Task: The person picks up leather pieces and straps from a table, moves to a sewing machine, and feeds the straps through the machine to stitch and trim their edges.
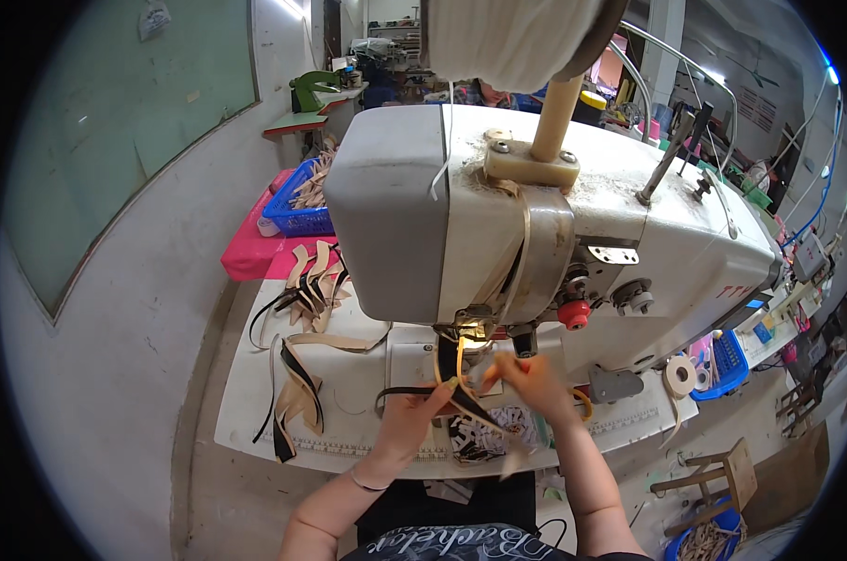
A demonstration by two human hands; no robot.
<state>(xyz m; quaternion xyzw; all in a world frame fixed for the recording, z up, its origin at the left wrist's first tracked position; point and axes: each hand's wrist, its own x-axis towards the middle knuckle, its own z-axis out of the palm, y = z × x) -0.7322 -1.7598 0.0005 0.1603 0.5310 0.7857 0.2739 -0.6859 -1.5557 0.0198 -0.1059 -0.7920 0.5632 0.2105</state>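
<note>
My left hand point(409, 421) is closed with thumb and fingers on a black and beige strip point(472, 404), just in front of the sewing machine's lit needle area. One end of the strip curls out past the hand on the left; another part runs up under the needle area. My right hand point(536, 381), blurred, is at the right of the strip with its fingers curled in; what they hold cannot be made out. Both hands are over the front of the white sewing machine point(391, 220). Below them lies a patch of small white and dark scraps point(494, 435).
More black and beige strips point(299, 379) lie on the left of the white table point(241, 411). Behind them, a blue basket point(297, 217) of beige pieces stands on pink cloth. At right are a tape roll point(680, 376), another blue basket point(727, 365) and a wooden stool point(737, 472).
</note>
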